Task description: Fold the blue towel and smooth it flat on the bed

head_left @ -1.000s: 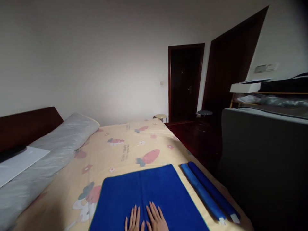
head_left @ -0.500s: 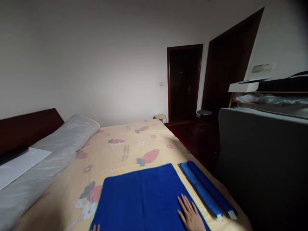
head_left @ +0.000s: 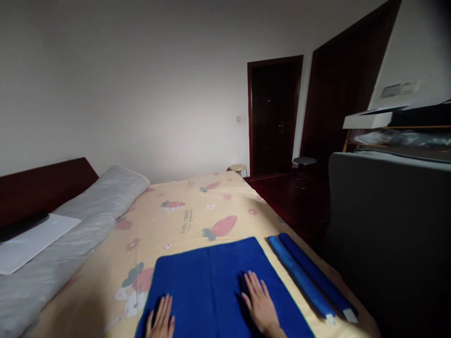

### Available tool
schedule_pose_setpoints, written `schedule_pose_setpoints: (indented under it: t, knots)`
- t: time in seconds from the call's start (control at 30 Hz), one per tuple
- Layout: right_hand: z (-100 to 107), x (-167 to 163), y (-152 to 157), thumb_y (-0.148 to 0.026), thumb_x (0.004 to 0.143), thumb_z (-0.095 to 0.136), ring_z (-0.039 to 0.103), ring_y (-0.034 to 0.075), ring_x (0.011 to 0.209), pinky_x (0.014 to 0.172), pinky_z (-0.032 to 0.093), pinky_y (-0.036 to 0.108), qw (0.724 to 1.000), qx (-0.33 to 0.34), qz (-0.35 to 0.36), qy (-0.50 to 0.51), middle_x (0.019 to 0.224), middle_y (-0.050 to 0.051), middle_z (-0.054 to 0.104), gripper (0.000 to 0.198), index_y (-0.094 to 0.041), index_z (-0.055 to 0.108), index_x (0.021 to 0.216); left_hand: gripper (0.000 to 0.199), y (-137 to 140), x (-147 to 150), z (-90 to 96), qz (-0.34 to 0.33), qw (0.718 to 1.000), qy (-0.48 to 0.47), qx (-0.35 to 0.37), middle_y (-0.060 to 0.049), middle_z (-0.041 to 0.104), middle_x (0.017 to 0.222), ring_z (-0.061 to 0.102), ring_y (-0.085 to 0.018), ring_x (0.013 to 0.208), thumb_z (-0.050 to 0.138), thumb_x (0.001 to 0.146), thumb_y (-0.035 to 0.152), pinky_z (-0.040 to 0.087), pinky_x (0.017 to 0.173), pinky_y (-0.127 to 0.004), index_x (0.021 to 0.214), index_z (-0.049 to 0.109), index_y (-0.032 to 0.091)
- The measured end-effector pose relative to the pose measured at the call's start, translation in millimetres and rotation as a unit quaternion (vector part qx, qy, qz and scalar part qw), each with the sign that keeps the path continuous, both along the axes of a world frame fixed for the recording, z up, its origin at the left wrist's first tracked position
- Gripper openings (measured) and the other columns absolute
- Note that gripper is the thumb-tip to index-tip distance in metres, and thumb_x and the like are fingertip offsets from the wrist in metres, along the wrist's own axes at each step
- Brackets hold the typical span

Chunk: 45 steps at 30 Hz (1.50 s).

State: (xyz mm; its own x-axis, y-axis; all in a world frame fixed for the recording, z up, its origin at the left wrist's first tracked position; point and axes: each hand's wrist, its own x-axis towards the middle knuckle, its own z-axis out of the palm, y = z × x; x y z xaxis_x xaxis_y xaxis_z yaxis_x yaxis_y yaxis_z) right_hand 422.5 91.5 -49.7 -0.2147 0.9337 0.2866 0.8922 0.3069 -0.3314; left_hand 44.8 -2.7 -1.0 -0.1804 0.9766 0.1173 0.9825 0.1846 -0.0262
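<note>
Dark printed lettering on the bedsheet [head_left: 183,220] is too small and blurred to read

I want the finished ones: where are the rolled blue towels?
The rolled blue towels lie side by side near the bed's right edge, just right of the flat blue towel under both hands.

- Dim, soft room light; the corners darken.
- The doorway [head_left: 275,115] is nearly black.
- Wide-angle distortion tilts straight edges at the right.
- Slight softness overall, no glare.
</note>
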Motion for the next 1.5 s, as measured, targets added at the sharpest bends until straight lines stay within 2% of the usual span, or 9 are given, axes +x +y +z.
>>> schedule_pose_setpoints:
  t: [0.17,0.3,0.4,0.57,0.73,0.9,1.1,1.3,1.5]
  knots:
    - [-13,-102,1,-0.036,0.097,0.038,0.031,0.027,0.142,0.114,0.039,0.051,0.987,0.01,0.159,0.027,0.155,0.004,0.025,0.059,-0.031,0.013,0.149,0.062,58,104,-21.2,-0.103,0.989,-0.092,-0.054,0.01,0.025,0.157,0.026,-0.014,0.148,0.02,0.083,0.015,0.027,0.124,-0.046,0.142,0.014,0.033]
    - [-29,-118,9,-0.029,0.095,0.04,0.038,0.027,0.139,0.112,0.043,0.048,0.98,0.006,0.199,0.019,0.152,0.005,0.031,0.06,-0.029,0.014,0.149,0.061,74,129,-50.7,-0.113,0.976,-0.165,-0.09,0.007,0.025,0.158,0.026,-0.016,0.148,0.027,0.084,0.022,0.025,0.125,-0.047,0.143,0.016,0.033]
    - [-26,-84,21,-0.042,0.096,0.04,0.038,0.026,0.14,0.113,0.041,0.049,0.978,-0.003,0.208,0.008,0.154,0.002,0.03,0.06,-0.034,0.014,0.149,0.055,72,103,-47.9,-0.107,0.974,-0.164,-0.113,0.007,0.024,0.159,0.026,-0.016,0.148,0.022,0.089,0.034,0.026,0.125,-0.049,0.144,0.019,0.036]
    - [-27,26,42,-0.055,0.095,0.035,0.032,0.027,0.143,0.115,0.033,0.055,0.999,-0.025,-0.004,-0.033,0.156,0.005,0.031,0.061,-0.028,0.024,0.148,0.058,51,7,-28.6,0.08,0.989,-0.074,-0.101,0.002,0.021,0.162,0.022,-0.018,0.15,0.012,0.091,0.044,0.024,0.124,-0.052,0.147,0.014,0.029]
    - [-43,86,44,-0.061,0.092,0.038,0.036,0.028,0.142,0.115,0.032,0.053,0.991,0.093,-0.069,-0.074,0.155,0.008,0.034,0.073,-0.023,0.02,0.151,0.061,35,-38,-34.9,0.108,0.988,-0.057,-0.092,-0.001,0.023,0.161,0.027,-0.019,0.148,0.01,0.091,0.049,0.031,0.121,-0.051,0.147,0.012,0.024]
    - [-26,-7,45,-0.05,0.094,0.044,0.042,0.026,0.139,0.111,0.039,0.045,0.989,0.134,0.003,-0.056,0.152,0.009,0.04,0.073,-0.02,0.014,0.153,0.053,73,45,-46.5,-0.034,0.997,-0.037,-0.052,0.005,0.03,0.155,0.035,-0.013,0.144,0.013,0.093,0.034,0.039,0.119,-0.041,0.144,0.023,0.027]
    - [-5,-112,84,-0.033,0.098,0.035,0.036,0.02,0.142,0.116,0.035,0.04,0.976,0.025,0.214,-0.013,0.155,0.005,0.032,0.062,-0.025,0.005,0.152,0.052,148,119,-40.8,-0.158,0.984,-0.075,-0.032,0.006,0.024,0.156,0.032,-0.014,0.145,0.015,0.094,0.027,0.039,0.118,-0.047,0.145,0.007,0.033]
    - [3,-27,152,-0.057,0.096,0.029,0.027,0.023,0.146,0.119,0.027,0.051,0.991,-0.097,0.068,-0.054,0.157,0.005,0.026,0.061,-0.028,0.023,0.149,0.056,178,39,-19.6,-0.021,0.994,-0.083,-0.071,0.005,0.02,0.161,0.023,-0.018,0.15,0.017,0.092,0.052,0.026,0.124,-0.053,0.146,0.013,0.036]
    - [-15,59,174,-0.065,0.093,0.02,0.022,0.02,0.148,0.121,0.024,0.049,0.99,-0.057,-0.071,-0.109,0.159,0.001,0.024,0.07,-0.024,0.021,0.151,0.061,165,-57,-17.5,0.124,0.989,-0.03,-0.074,0.0,0.015,0.164,0.018,-0.019,0.152,0.014,0.093,0.05,0.024,0.123,-0.05,0.149,0.009,0.027]
